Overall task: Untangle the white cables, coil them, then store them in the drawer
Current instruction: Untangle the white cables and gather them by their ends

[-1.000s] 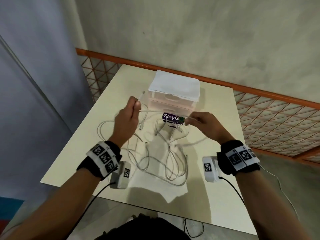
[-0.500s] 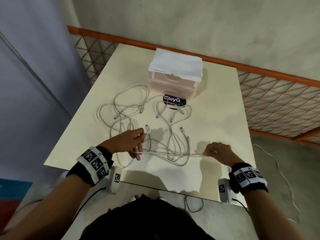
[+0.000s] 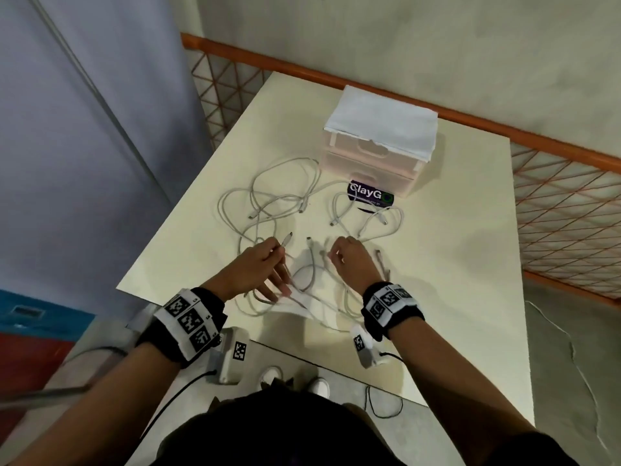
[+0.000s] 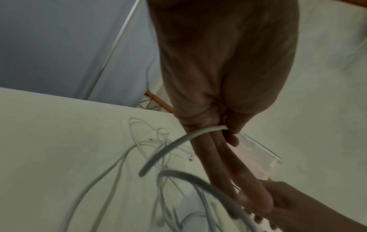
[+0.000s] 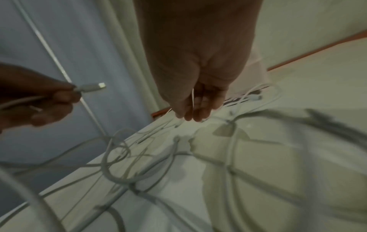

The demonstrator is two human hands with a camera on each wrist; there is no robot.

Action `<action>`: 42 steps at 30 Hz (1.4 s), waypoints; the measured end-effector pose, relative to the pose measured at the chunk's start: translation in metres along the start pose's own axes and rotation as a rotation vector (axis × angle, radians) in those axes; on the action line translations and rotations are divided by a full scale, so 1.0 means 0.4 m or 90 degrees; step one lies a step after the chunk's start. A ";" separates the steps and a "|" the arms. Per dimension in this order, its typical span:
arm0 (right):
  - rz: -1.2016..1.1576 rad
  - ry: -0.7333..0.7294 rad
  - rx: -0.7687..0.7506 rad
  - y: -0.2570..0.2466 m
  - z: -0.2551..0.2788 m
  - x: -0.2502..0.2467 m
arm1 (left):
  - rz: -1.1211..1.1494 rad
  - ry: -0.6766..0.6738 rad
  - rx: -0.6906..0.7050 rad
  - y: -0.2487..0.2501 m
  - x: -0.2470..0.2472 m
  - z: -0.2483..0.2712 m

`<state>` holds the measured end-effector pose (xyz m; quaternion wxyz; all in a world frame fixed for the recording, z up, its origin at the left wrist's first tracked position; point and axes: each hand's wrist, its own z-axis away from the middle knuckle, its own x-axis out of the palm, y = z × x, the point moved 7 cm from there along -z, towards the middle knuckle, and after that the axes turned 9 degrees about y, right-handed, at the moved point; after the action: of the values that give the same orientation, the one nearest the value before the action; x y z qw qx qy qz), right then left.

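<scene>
Several white cables [image 3: 279,210] lie tangled on the cream table [image 3: 453,264], in front of a pink translucent drawer unit [image 3: 366,163] whose drawers are closed. My left hand [image 3: 277,250] pinches one white cable just behind its plug [image 3: 287,237]; the plug [image 5: 100,85] sticks out past the thumb, and the other fingers stretch down over the tangle. My right hand [image 3: 334,255] is close beside it, fingers curled, with a thin white cable [image 5: 192,97] running between thumb and fingers. The held cable [image 4: 188,138] hangs in a slack loop below my hands.
A folded white cloth [image 3: 383,129] lies on top of the drawer unit. A dark "ClayGo" label [image 3: 369,198] sits at its front. An orange mesh railing [image 3: 554,203] borders the table at the back and right. A grey wall panel [image 3: 84,146] stands at left.
Both hands drew a cable from near the drawer unit back toward the table's near edge. My right hand then moved left, close to my left hand, and the stretched cable went slack.
</scene>
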<state>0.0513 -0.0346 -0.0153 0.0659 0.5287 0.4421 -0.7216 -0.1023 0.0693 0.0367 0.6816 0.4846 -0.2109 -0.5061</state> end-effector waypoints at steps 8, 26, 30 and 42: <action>0.097 -0.178 0.032 -0.042 -0.059 0.120 | 0.100 0.091 0.007 -0.017 -0.046 0.017; -0.593 0.026 0.072 -0.191 -0.031 -0.191 | 0.436 0.108 0.181 0.186 0.034 -0.102; -0.561 -0.107 0.030 -0.208 -0.020 -0.157 | 0.496 0.034 0.182 0.237 0.037 -0.099; -0.067 -0.232 -0.081 -0.094 -0.027 -0.081 | 0.577 0.287 0.317 0.312 -0.168 -0.057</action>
<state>0.0517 -0.0166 0.0321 0.1405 0.3600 0.4948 -0.7784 -0.0507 0.1419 0.1493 0.7241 0.5879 -0.3601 0.0188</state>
